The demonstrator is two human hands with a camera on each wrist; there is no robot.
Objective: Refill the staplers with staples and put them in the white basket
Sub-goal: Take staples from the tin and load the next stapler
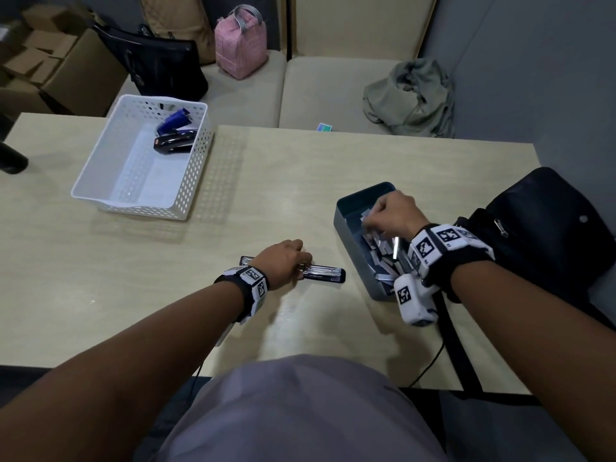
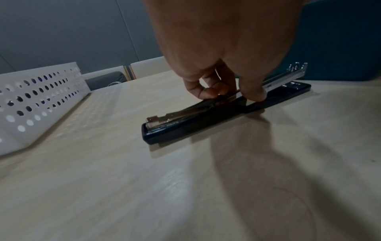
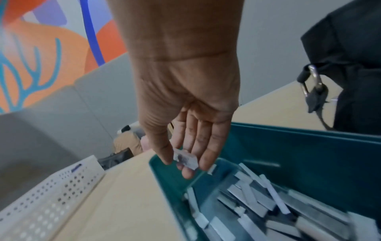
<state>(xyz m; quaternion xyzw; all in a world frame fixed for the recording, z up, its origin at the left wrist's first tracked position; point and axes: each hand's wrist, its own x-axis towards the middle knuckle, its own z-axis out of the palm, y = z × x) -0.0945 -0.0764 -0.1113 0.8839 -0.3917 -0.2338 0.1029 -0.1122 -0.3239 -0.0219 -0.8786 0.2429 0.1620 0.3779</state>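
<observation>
A dark stapler (image 1: 325, 274) (image 2: 206, 120) lies flat on the table, swung fully open with its metal staple channel showing. My left hand (image 1: 283, 261) (image 2: 224, 91) pinches it at the hinge, thumb on one side and fingers on the other. My right hand (image 1: 390, 215) (image 3: 187, 156) hovers over the dark teal tray (image 1: 346, 235) (image 3: 309, 146) of staple strips (image 1: 386, 251) (image 3: 257, 203) and pinches one short strip (image 3: 185, 160) between thumb and fingers. The white basket (image 1: 200, 181) (image 2: 41, 104) (image 3: 51, 200) at the far left holds a blue stapler (image 1: 175, 121) and a black stapler (image 1: 173, 143).
A black bag (image 1: 546, 221) (image 3: 350, 65) sits on the table's right edge beside the tray. Beyond the table a bench holds a pink bag (image 1: 240, 45), a black bag (image 1: 160, 65) and a grey-green cloth (image 1: 413, 98). Cardboard boxes (image 1: 56, 65) stand at far left.
</observation>
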